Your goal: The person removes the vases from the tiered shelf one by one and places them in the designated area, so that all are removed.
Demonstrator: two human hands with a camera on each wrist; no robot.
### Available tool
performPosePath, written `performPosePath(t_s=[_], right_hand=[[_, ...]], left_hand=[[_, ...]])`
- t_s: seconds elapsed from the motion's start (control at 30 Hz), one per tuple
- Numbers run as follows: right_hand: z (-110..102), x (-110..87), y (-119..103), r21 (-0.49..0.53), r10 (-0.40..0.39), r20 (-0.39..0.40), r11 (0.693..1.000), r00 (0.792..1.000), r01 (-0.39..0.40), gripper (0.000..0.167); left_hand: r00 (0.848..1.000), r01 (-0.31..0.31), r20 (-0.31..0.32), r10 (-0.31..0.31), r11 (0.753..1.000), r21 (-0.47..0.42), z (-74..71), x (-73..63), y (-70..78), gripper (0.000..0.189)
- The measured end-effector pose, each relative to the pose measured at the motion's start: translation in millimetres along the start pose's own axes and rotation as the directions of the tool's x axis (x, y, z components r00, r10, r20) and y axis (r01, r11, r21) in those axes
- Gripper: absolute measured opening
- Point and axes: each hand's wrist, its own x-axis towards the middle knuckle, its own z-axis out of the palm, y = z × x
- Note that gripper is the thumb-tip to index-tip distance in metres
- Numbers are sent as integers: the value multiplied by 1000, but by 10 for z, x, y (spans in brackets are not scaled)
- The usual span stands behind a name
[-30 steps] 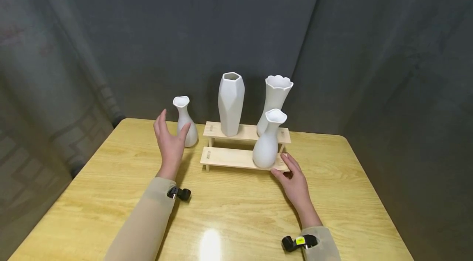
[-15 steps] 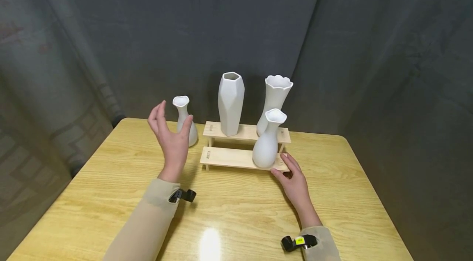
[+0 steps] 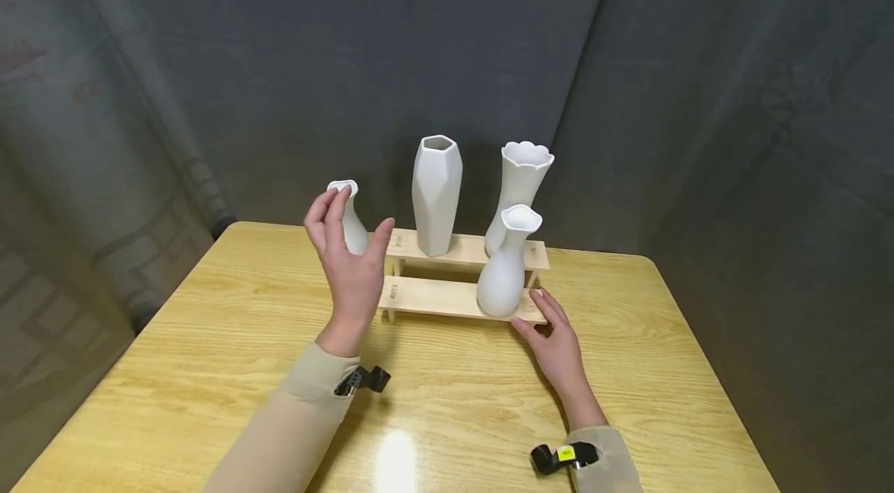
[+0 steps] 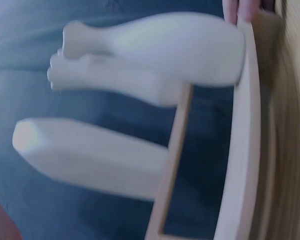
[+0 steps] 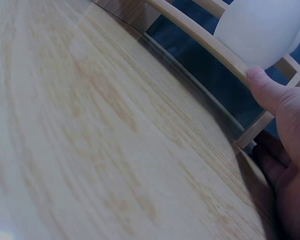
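My left hand is raised with fingers spread and thumb apart, holding nothing. It overlaps a small white vase on the table's far left, whose lower part is hidden. My right hand grips the right end of a two-step wooden stand, thumb at the front edge of the lower step. Close to those fingers, a white round-bellied vase stands upright on that step. The upper step carries a faceted white vase and, to its right, a scalloped-rim white vase.
The stand is on a light wooden table with rounded far corners. Dark grey curtains hang behind the table and at both sides. Each wrist wears a black strap with a small camera, such as the right wrist camera.
My left hand has shifted right, from beside the small vase to in front of it, covering more of it. The right hand, the stand and the vases have stayed in place.
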Motion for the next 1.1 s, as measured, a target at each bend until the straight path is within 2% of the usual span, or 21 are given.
performPosePath(t_s=[0.13, 0.37, 0.73, 0.93, 1.1], right_hand=[[-10, 9, 14, 2, 2, 9, 1000, 1000, -2, 75], [-19, 3, 21, 3, 4, 4, 1000, 1000, -4, 74], [-30, 21, 30, 5, -4, 2, 1000, 1000, 4, 74], [-40, 21, 45, -2, -4, -3, 1000, 1000, 4, 74], [-33, 19, 57, -8, 3, -4, 1000, 1000, -3, 74]], left_hand=[[999, -11, 37, 12, 999, -34, 140, -56, 146, 71], [995, 36, 99, -26, 994, -100, 399, -213, 321, 72], [978, 98, 194, -73, 988, -121, 707, -402, 523, 74], [961, 139, 258, -102, 982, -130, 846, -516, 579, 77], [937, 182, 322, -140, 978, -105, 935, -610, 605, 78]])
